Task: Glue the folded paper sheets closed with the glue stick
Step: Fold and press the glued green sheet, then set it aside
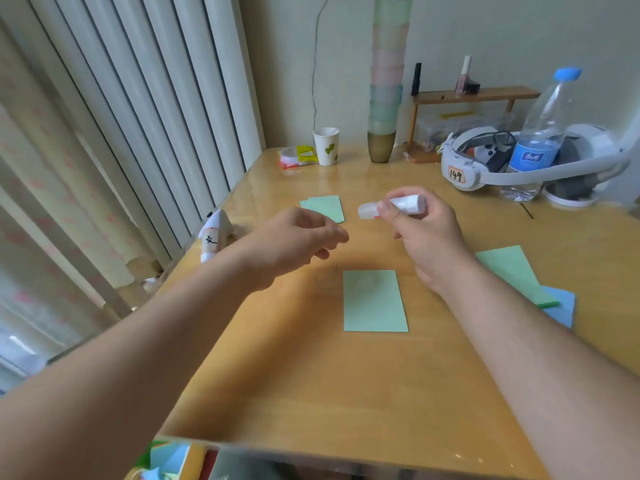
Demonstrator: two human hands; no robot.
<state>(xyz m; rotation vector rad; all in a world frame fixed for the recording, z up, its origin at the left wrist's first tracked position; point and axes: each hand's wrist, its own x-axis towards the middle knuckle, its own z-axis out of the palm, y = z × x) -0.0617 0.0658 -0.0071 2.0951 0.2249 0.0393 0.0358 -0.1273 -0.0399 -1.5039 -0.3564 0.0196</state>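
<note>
Glue stick in hand, cap apparently on, above the folded sheet

The right hand [420, 233] has its grip closed around the glue stick [393, 206]; the left hand [298, 240], grip loosely curled and empty, hovers at its 9 o'clock. Likely next: uncapping, then gluing the green folded sheet [375, 301] at 6 o'clock on the table [311, 393].

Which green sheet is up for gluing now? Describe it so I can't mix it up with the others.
Start from the wooden table and find the two hands, the right hand holding the glue stick. The sheet you want is the folded green sheet lying alone just below them, near the person. Unlike the far green stack and the right-hand pile, nothing overlaps it.
</note>
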